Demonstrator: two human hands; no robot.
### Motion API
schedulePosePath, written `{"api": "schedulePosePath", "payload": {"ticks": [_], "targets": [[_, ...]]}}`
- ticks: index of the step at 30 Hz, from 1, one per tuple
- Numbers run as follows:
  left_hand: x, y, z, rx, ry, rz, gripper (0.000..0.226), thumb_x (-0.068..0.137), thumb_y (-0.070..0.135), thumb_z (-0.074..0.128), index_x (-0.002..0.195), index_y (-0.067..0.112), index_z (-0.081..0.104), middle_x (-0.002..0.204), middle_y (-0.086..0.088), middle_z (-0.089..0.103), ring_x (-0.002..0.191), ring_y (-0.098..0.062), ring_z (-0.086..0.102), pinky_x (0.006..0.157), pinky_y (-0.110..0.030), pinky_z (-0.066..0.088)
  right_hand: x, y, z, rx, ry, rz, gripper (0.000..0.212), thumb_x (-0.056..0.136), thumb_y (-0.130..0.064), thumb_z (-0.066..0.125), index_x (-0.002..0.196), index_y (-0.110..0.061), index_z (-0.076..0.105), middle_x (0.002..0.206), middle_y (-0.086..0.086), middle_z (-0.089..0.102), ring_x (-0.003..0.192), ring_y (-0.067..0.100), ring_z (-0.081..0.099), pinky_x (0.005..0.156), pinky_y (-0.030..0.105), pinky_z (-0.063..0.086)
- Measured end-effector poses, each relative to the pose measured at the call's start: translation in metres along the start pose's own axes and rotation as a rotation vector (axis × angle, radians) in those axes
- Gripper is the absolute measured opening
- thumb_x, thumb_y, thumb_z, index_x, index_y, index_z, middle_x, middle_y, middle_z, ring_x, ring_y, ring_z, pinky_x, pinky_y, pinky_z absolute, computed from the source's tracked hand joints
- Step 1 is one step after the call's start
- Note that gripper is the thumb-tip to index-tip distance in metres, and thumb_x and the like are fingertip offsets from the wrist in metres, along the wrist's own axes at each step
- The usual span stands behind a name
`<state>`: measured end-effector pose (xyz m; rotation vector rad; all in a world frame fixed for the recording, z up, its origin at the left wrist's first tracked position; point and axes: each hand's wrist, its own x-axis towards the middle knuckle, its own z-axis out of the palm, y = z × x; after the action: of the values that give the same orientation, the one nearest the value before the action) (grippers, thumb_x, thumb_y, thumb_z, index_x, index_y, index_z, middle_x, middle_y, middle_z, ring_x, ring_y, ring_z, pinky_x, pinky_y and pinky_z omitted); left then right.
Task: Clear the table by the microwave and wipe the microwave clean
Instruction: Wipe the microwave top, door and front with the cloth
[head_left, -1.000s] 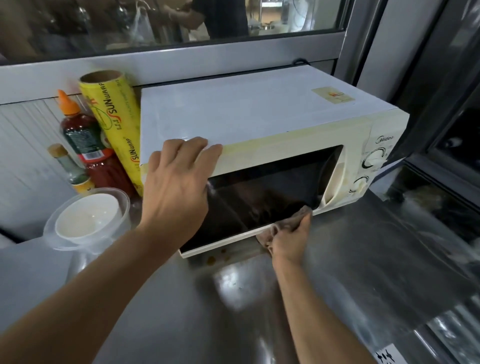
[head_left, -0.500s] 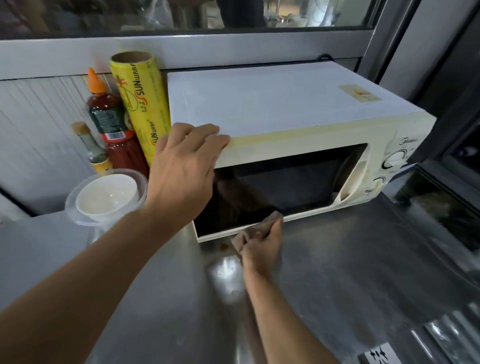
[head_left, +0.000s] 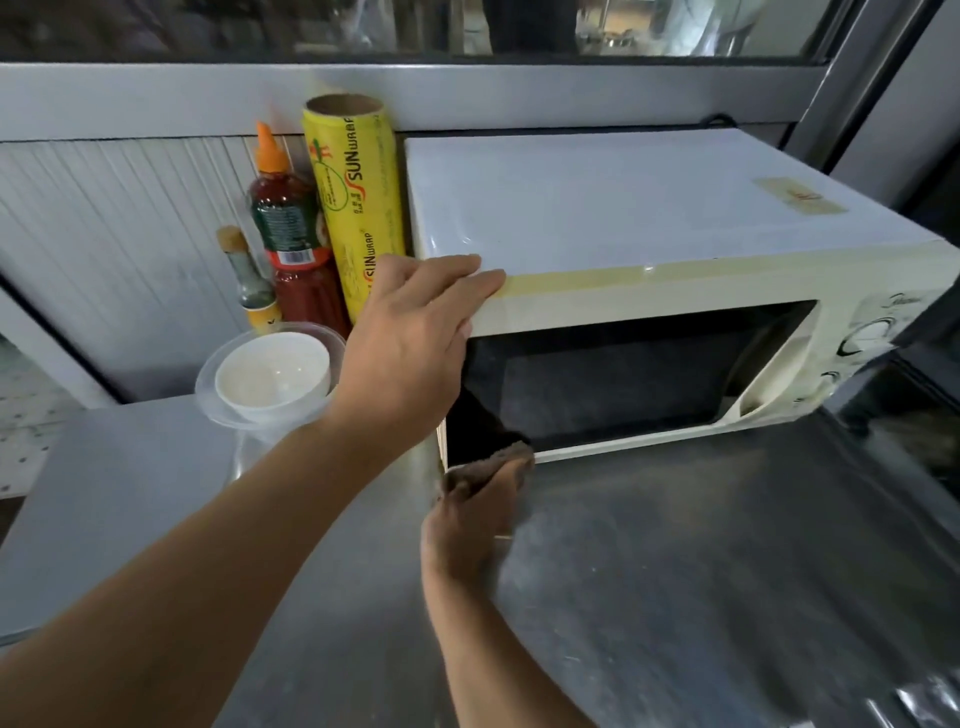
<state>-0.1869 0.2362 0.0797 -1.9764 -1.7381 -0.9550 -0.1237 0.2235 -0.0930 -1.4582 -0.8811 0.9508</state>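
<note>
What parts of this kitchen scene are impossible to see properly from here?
Head view:
- Right hand's fingers: mostly covered by the cloth.
- Microwave door's upper left corner: behind the left hand.
- Microwave dials: markings too small.
- Small bottle: base hidden behind the clear container.

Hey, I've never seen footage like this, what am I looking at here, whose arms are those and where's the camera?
The camera sits on a person's head, looking forward and down, so the arms are their own. The left hand rests flat on the microwave, at its top front corner. The right hand grips a brown cloth against the door's lower left corner, wiping. Everything stands on a steel table. Left of the microwave: a yellow wrap roll, a red sauce bottle, a small bottle and a white bowl inside a clear tub.
</note>
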Motion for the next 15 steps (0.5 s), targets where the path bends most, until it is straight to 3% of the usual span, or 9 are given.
{"api": "schedulePosePath", "payload": {"ticks": [3, 5, 8, 9, 10, 11, 13, 15], "targets": [[0.000, 0.001, 0.000, -0.008, -0.011, -0.011, 0.041, 0.084, -0.002, 0.050, 0.120, 0.011, 0.065, 0.122, -0.008, 0.063, 0.096, -0.035, 0.050, 0.087, -0.023, 0.030, -0.023, 0.001, 0.014, 0.192, -0.058, 0.147, 0.023, 0.097, -0.015, 0.039, 0.076, -0.006, 0.040, 0.074, 0.024, 0.049, 0.063, 0.032, 0.050, 0.066, 0.039, 0.047], [0.000, 0.002, -0.001, -0.016, -0.008, -0.013, 0.041, 0.082, -0.003, 0.051, 0.119, 0.011, 0.065, 0.121, -0.008, 0.063, 0.095, -0.035, 0.050, 0.086, -0.024, 0.031, -0.026, 0.000, 0.011, 0.145, -0.100, 0.141, 0.018, 0.096, -0.020, 0.040, 0.078, -0.018, 0.042, 0.078, 0.018, 0.051, 0.068, 0.029, 0.052, 0.072, 0.045, 0.051], [0.000, 0.000, -0.002, -0.012, -0.013, -0.014, 0.042, 0.081, -0.002, 0.052, 0.119, 0.012, 0.065, 0.121, -0.007, 0.063, 0.094, -0.034, 0.050, 0.085, -0.023, 0.031, -0.007, -0.004, 0.001, 0.090, -0.144, 0.157, 0.035, 0.101, -0.026, 0.038, 0.070, -0.035, 0.052, 0.068, 0.008, 0.053, 0.063, 0.027, 0.051, 0.070, 0.044, 0.051], [0.000, 0.000, -0.003, -0.016, -0.014, -0.012, 0.043, 0.081, -0.002, 0.052, 0.119, 0.013, 0.065, 0.121, -0.006, 0.063, 0.094, -0.034, 0.049, 0.085, -0.023, 0.031, 0.003, -0.013, -0.004, 0.068, -0.120, 0.152, 0.026, 0.099, -0.033, 0.046, 0.074, -0.034, 0.056, 0.074, 0.011, 0.054, 0.064, 0.025, 0.047, 0.070, 0.041, 0.050], [0.000, 0.001, -0.003, -0.024, -0.016, -0.016, 0.043, 0.081, -0.002, 0.052, 0.119, 0.013, 0.065, 0.121, -0.006, 0.063, 0.094, -0.033, 0.049, 0.085, -0.023, 0.031, 0.013, -0.020, -0.012, 0.086, -0.091, 0.180, 0.015, 0.096, -0.038, 0.051, 0.086, -0.029, 0.057, 0.086, 0.019, 0.054, 0.067, 0.022, 0.044, 0.070, 0.032, 0.047], [0.000, 0.001, -0.004, -0.032, -0.020, -0.025, 0.043, 0.081, -0.001, 0.052, 0.119, 0.013, 0.064, 0.121, -0.006, 0.063, 0.095, -0.033, 0.049, 0.085, -0.023, 0.031, 0.020, -0.022, -0.017, 0.089, -0.088, 0.174, 0.011, 0.097, -0.030, 0.050, 0.103, -0.024, 0.056, 0.099, 0.024, 0.053, 0.069, 0.019, 0.044, 0.068, 0.021, 0.045], [0.000, 0.002, -0.005, -0.043, -0.028, -0.035, 0.043, 0.082, 0.000, 0.051, 0.120, 0.013, 0.064, 0.122, -0.005, 0.062, 0.097, -0.032, 0.048, 0.086, -0.023, 0.031, 0.027, -0.029, -0.027, 0.156, -0.075, 0.152, 0.043, 0.095, -0.003, 0.044, 0.135, -0.017, 0.040, 0.114, 0.013, 0.053, 0.074, 0.009, 0.052, 0.066, 0.006, 0.041], [0.000, 0.001, -0.005, -0.062, -0.030, -0.031, 0.042, 0.081, 0.000, 0.052, 0.120, 0.012, 0.064, 0.123, -0.006, 0.062, 0.096, -0.032, 0.048, 0.086, -0.021, 0.030, 0.020, -0.031, -0.030, 0.087, -0.093, 0.089, 0.054, 0.095, -0.001, 0.041, 0.144, -0.019, 0.027, 0.130, 0.012, 0.049, 0.090, 0.010, 0.052, 0.078, 0.010, 0.041]]}}
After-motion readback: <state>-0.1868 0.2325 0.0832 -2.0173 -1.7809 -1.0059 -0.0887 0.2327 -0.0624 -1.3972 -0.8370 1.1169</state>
